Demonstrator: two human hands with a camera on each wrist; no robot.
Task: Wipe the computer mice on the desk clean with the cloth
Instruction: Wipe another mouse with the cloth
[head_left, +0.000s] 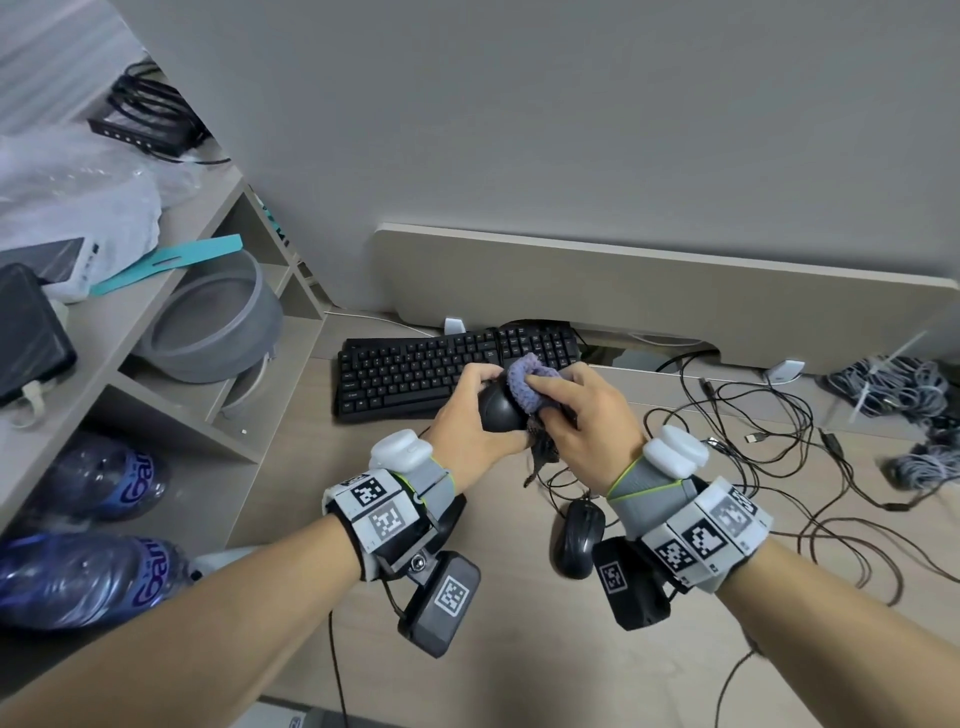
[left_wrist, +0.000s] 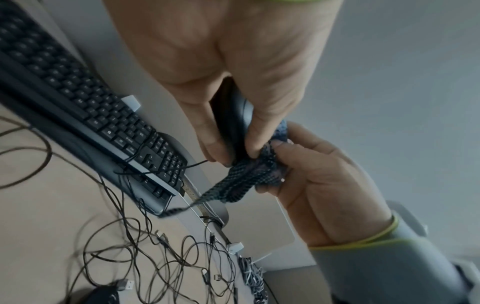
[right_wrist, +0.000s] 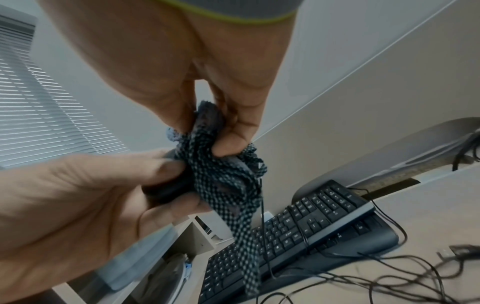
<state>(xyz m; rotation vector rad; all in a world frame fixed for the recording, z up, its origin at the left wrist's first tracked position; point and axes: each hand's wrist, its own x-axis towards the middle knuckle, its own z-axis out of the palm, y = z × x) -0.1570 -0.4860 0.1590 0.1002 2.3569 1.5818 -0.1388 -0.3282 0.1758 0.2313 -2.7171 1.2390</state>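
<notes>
Both hands hold mouse (head_left: 501, 410) (cloth (head_left: 530, 378) pressed on).

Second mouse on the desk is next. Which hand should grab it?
Left, probably. The left hand grips the lifted mouse and would be free after setting it down; the right hand holds the cloth. The second mouse lies between both wrists.

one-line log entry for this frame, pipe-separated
phase: wiping | left hand: holds black mouse off desk | right hand: presses cloth on mouse | second mouse: on desk, untouched
</notes>
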